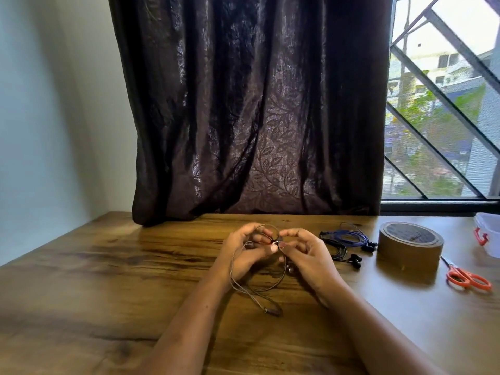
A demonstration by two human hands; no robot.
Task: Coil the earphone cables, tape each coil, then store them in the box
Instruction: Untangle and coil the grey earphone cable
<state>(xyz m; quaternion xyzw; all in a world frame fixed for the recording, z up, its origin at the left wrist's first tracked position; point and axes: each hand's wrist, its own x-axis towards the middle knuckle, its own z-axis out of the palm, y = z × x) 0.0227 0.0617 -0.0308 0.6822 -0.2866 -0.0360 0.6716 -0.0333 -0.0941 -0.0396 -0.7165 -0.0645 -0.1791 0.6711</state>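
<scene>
Thing: brown earphone cable point(281, 277), likely light, floppy | Where: looped between the fingers, tail below them | Fingers: left hand point(249, 250), right hand point(305, 255) both pinch it | Best hold: where loops meet

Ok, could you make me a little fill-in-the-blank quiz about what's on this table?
1. The left hand and right hand both hold one thin ____.
2. The scissors have ____ handles.
3. The tape roll stands between the scissors and the blue and black ____.
4. The clear box has a ____ latch.

Missing words: cable, orange, earphones, red.
</scene>
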